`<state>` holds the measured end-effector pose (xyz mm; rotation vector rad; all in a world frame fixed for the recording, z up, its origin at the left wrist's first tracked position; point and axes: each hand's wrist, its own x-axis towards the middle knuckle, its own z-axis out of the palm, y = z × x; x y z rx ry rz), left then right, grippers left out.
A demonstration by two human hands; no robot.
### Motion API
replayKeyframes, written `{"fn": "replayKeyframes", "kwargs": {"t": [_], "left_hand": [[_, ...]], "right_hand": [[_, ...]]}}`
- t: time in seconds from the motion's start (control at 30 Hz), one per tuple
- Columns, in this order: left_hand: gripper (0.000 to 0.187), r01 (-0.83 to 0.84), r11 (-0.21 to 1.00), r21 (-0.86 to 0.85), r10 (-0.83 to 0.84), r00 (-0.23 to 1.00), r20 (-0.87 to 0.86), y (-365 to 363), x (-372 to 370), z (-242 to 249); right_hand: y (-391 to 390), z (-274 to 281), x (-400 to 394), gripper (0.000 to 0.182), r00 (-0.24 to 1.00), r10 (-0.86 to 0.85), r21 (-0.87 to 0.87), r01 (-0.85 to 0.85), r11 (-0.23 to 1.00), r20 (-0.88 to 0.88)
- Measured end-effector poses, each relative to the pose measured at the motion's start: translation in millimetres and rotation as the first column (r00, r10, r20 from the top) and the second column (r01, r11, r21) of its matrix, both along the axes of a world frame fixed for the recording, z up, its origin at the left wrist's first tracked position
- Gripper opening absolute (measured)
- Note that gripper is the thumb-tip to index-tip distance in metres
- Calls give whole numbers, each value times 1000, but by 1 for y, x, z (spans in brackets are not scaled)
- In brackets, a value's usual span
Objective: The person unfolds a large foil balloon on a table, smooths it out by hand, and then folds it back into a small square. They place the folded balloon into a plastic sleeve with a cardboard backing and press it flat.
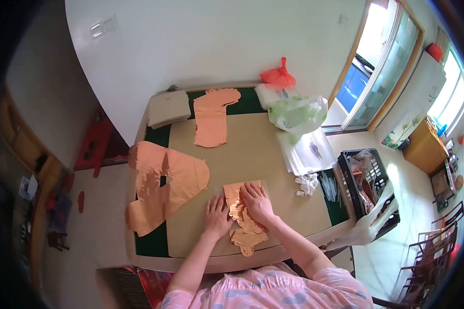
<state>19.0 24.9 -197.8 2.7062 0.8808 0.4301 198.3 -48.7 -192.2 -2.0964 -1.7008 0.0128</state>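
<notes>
1. Well, around the folded foil (249,238), on the near part of the bench (237,159), lie a tissue (308,184), clear sleeves (308,153), a pale green bag (298,114), a red bag (278,78) and a card stack (169,108); a black crate (349,177) stands beside the bench.
2. The right hand (258,205) lies on the folded foil, grip open, covering part of it.
3. The left hand (218,217) rests palm down at its left edge, grip open, fingers spread; whether it presses the foil, I cannot tell.
4. The pale green bag's contents are hard to make out.
5. Two larger foils lie apart: a wide foil (178,180) at left, a bent foil (210,123) farther back; three foils altogether.
</notes>
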Motion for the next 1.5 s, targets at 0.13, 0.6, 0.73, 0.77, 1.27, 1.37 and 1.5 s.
{"fn": "replayKeyframes", "kwargs": {"t": [0.13, 0.6, 0.73, 0.77, 1.27, 1.37, 1.5], "left_hand": [[54, -24, 999, 22, 23, 999, 33, -1, 2, -1], [49, 24, 1000, 18, -24, 1000, -2, 9, 36, -3], [48, 11, 998, 60, -15, 998, 55, 7, 32, -18], [48, 4, 998, 67, -9, 998, 67, 8, 33, -20], [46, 0, 999, 45, -4, 995, 95, 7, 31, -11], [46, -6, 999, 40, 2, 995, 97, 7, 32, -12], [46, -6, 1000, 31, 3, 996, 91, 7, 31, -8]], "right_hand": [[-14, -3, -8, 41, 1000, -9, 26, 10, 1000, -9], [-14, -4, -6, 42, 998, -7, 91, 1, 996, 63], [-22, -4, 14, 34, 804, -52, 175, 191, 966, -592], [-25, 1, 23, 31, 794, -149, 134, 277, 951, -590], [-24, 34, 33, 16, 624, -487, -397, 290, 871, -611], [-39, 44, 27, 17, 642, -457, -455, 184, 871, -616], [-69, 48, 16, 15, 633, -418, -458, 112, 882, -652]]}}
